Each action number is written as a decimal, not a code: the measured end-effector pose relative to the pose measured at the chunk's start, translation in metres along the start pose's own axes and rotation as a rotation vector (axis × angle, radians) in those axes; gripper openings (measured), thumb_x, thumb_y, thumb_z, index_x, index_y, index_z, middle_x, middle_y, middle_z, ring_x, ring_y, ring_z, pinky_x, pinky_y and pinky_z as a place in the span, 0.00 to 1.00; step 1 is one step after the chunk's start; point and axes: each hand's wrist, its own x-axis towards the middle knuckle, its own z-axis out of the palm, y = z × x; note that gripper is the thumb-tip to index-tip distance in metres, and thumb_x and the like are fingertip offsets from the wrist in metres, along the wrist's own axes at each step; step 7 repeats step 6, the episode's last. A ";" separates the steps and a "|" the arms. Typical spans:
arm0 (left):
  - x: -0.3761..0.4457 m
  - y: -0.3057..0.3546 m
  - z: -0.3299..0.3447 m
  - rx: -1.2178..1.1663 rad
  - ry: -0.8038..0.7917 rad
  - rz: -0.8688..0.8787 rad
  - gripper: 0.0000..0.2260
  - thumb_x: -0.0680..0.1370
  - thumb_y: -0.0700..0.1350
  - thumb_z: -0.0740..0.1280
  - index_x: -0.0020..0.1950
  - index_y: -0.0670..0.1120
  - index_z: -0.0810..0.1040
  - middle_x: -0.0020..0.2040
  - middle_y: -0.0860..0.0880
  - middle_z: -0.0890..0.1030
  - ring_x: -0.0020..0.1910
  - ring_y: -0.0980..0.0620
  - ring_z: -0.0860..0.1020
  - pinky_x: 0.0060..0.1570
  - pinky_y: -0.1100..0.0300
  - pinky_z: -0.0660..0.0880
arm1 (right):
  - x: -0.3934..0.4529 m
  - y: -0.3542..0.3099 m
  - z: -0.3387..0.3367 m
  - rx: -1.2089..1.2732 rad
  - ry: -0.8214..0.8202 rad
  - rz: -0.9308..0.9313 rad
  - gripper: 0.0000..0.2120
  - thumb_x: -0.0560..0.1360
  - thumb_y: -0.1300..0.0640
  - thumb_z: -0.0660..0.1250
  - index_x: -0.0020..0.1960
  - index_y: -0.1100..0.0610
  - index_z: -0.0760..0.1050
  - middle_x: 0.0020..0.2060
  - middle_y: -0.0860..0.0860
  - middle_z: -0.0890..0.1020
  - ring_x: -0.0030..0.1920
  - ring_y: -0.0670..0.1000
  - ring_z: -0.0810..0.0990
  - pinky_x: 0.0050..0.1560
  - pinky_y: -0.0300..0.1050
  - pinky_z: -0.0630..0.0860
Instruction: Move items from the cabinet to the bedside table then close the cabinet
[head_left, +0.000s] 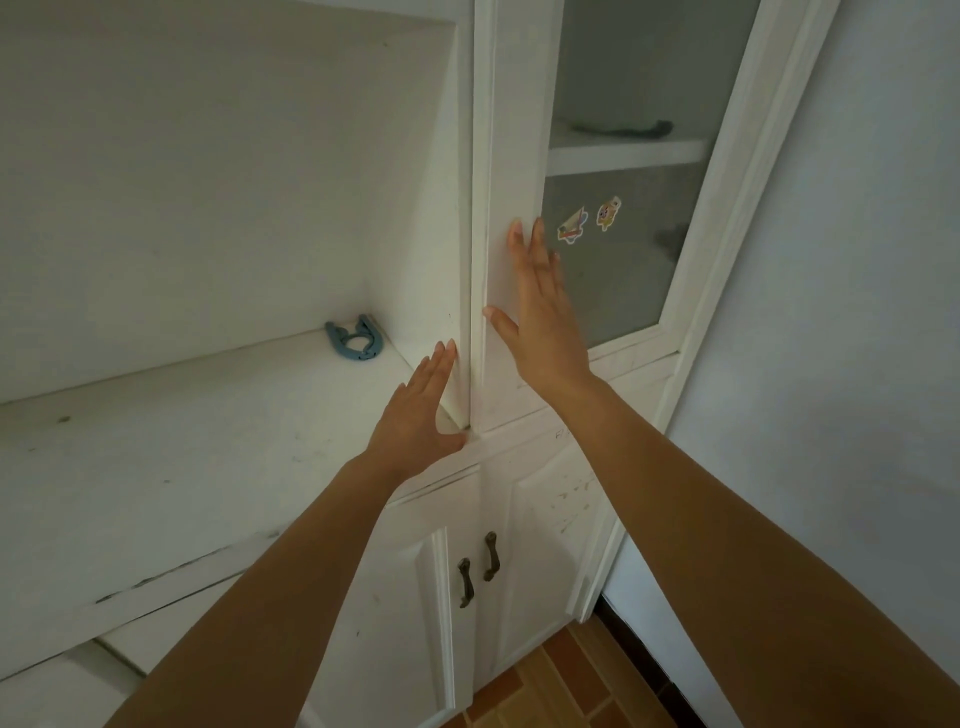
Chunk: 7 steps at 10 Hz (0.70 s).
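A white cabinet door (514, 156) with a frosted glass pane and two small stickers (589, 218) stands in front of me. My right hand (540, 317) lies flat against the door's left frame, fingers spread and holding nothing. My left hand (421, 415) is open too, its fingertips touching the white side panel (447, 270) just left of the door edge. Behind the glass a shelf (628, 150) carries a dark object that I cannot make out.
A blue horseshoe-shaped plastic item (356, 340) lies in the corner of the open white ledge (182, 441) to the left. Below are two lower doors with dark metal handles (478, 569). A white wall (857, 312) runs along the right, above an orange tiled floor (561, 686).
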 end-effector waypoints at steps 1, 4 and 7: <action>-0.001 0.001 -0.001 0.021 -0.011 -0.001 0.47 0.71 0.48 0.72 0.76 0.52 0.39 0.78 0.54 0.45 0.77 0.53 0.47 0.73 0.44 0.57 | -0.002 0.001 -0.003 0.016 -0.009 -0.016 0.38 0.76 0.50 0.62 0.75 0.49 0.39 0.77 0.50 0.42 0.76 0.57 0.46 0.72 0.55 0.56; -0.007 0.014 -0.024 0.201 -0.056 -0.020 0.41 0.75 0.48 0.68 0.76 0.52 0.43 0.78 0.51 0.49 0.77 0.51 0.49 0.75 0.46 0.53 | -0.021 0.010 -0.038 0.063 -0.088 -0.059 0.31 0.77 0.55 0.62 0.75 0.49 0.50 0.76 0.50 0.55 0.76 0.54 0.53 0.73 0.52 0.56; -0.032 0.030 -0.041 0.249 0.045 0.017 0.30 0.78 0.47 0.64 0.76 0.48 0.54 0.75 0.46 0.61 0.74 0.48 0.60 0.72 0.54 0.59 | -0.062 0.013 -0.062 -0.058 -0.086 -0.089 0.25 0.79 0.54 0.59 0.74 0.53 0.56 0.73 0.51 0.64 0.73 0.53 0.61 0.71 0.48 0.60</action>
